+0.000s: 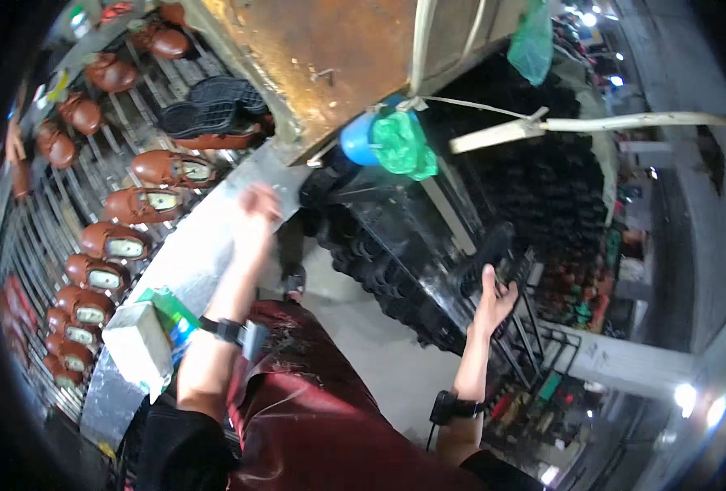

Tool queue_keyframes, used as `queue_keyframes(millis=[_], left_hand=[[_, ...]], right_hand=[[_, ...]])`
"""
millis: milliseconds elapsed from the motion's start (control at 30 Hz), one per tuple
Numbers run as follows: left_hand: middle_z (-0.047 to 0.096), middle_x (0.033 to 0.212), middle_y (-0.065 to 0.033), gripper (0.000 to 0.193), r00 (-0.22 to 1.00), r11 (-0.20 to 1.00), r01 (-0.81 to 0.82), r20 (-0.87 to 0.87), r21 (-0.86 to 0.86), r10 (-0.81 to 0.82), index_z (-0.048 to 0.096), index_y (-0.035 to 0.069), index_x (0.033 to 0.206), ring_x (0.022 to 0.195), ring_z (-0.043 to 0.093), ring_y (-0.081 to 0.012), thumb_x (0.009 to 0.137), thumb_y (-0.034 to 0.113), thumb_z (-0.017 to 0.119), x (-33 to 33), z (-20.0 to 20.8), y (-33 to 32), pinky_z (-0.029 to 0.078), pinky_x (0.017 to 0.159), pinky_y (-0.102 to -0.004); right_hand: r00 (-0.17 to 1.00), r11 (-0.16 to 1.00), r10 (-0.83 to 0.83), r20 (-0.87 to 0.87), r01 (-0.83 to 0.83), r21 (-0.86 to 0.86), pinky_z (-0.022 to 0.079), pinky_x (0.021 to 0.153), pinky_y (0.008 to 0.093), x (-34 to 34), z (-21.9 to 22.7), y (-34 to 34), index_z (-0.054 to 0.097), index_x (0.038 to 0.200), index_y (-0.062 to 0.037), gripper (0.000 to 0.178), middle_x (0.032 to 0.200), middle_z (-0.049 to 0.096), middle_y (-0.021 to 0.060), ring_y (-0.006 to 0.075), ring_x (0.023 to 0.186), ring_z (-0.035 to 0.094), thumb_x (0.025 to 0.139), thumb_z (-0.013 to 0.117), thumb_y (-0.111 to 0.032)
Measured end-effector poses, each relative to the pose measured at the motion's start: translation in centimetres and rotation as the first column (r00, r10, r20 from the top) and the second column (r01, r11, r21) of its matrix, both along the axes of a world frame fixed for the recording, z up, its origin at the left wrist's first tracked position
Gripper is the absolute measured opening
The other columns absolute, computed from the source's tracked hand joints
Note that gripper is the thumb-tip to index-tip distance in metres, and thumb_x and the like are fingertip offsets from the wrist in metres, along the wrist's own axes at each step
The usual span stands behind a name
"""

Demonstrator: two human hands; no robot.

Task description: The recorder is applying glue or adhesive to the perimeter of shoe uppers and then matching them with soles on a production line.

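Note:
My left hand (260, 204) is smeared by motion over the metal ledge (207, 233) beside the roller conveyor; its fingers cannot be made out. Out to the right, my right hand (494, 307) has its thumb and fingers closed around a black shoe sole (489, 250), at the end of a dark rack. Brown leather shoes (166, 168) stand in rows on the rollers at the left. A pair of black soles (215, 106) lies by a brown shoe near the conveyor's far end, tread upward.
A rusty-brown metal box (322, 65) stands ahead. From its corner hang a blue container (359, 139) and a green plastic bag (404, 146). A pale stick (592, 124) juts across at right. Several black soles (379, 274) line the rack. A white box (138, 348) sits on the ledge.

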State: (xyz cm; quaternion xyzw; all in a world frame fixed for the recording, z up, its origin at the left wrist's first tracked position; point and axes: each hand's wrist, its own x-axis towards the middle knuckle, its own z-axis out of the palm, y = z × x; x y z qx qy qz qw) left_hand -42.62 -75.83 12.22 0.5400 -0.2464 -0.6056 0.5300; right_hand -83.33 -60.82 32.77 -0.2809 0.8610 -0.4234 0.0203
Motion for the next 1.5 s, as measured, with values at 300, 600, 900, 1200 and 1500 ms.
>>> queue_keyframes(millis=[300, 600, 900, 1200, 1500], left_hand=[[0.071, 0.083, -0.004, 0.022, 0.848, 0.854, 0.519, 0.153, -0.041, -0.508, 0.069, -0.004, 0.111, 0.08, 0.066, -0.0107, 0.092, 0.007, 0.068, -5.0, 3.9, 14.7, 0.056, 0.076, -0.0304], [0.072, 0.09, -0.0055, 0.029, 0.996, 0.98, 0.03, 0.073, 0.199, -0.045, 0.068, -0.006, 0.118, 0.082, 0.069, -0.0112, 0.093, 0.009, 0.068, 8.8, -1.9, 18.5, 0.056, 0.075, -0.028], [0.069, 0.091, -0.0005, 0.028, 0.989, 0.935, 0.012, 0.132, 0.354, -0.063, 0.067, -0.006, 0.119, 0.088, 0.065, -0.0087, 0.095, 0.008, 0.071, 15.5, -0.5, 26.6, 0.053, 0.081, -0.026], [0.069, 0.087, -0.0034, 0.018, 0.997, 0.893, 0.012, 0.058, 0.449, -0.042, 0.068, 0.0, 0.113, 0.073, 0.065, -0.0122, 0.096, 0.008, 0.067, 15.3, -2.8, 28.1, 0.052, 0.067, -0.025], [0.068, 0.085, -0.0066, 0.029, 0.7, 0.771, 0.538, 0.329, 0.342, -0.634, 0.069, -0.003, 0.114, 0.068, 0.063, -0.013, 0.094, 0.017, 0.066, 4.8, -2.3, 22.7, 0.051, 0.058, -0.0262]], right_hand=[[0.741, 0.82, 0.562, -0.367, -0.557, 0.131, 0.041, 0.109, 0.0536, 5.3, -1.7, 4.0, 0.059, 0.134, 0.0041, 0.064, 0.134, 0.051, 0.0199, 0.0363, 0.13, 0.05, 0.083, 0.087, -0.021], [-0.038, -0.033, 0.996, -0.076, -0.997, 0.067, 0.054, 0.095, 0.0497, 31.6, -8.9, -7.2, 0.068, 0.116, 0.0016, 0.05, 0.125, 0.061, 0.0221, 0.0409, 0.111, 0.063, 0.071, 0.086, -0.012], [-0.367, -0.245, 0.926, -0.089, -0.762, 0.6, 0.057, 0.093, 0.0457, 50.8, -19.8, -29.8, 0.076, 0.105, -0.0078, 0.036, 0.116, 0.067, 0.0064, 0.0342, 0.111, 0.064, 0.073, 0.078, -0.025], [-0.025, 0.105, 0.875, -0.483, -0.965, 0.24, 0.025, 0.113, 0.0827, 52.3, -23.7, -23.8, 0.08, 0.092, -0.013, 0.027, 0.126, 0.065, 0.016, 0.0399, 0.141, 0.046, 0.077, 0.068, -0.032], [0.408, 0.327, 0.694, 0.594, -0.913, 0.245, 0.054, 0.1, 0.0514, 22.4, -29.9, 10.2, 0.073, 0.113, -0.0058, 0.035, 0.123, 0.071, 0.0181, 0.0389, 0.121, 0.065, 0.083, 0.069, -0.025]])
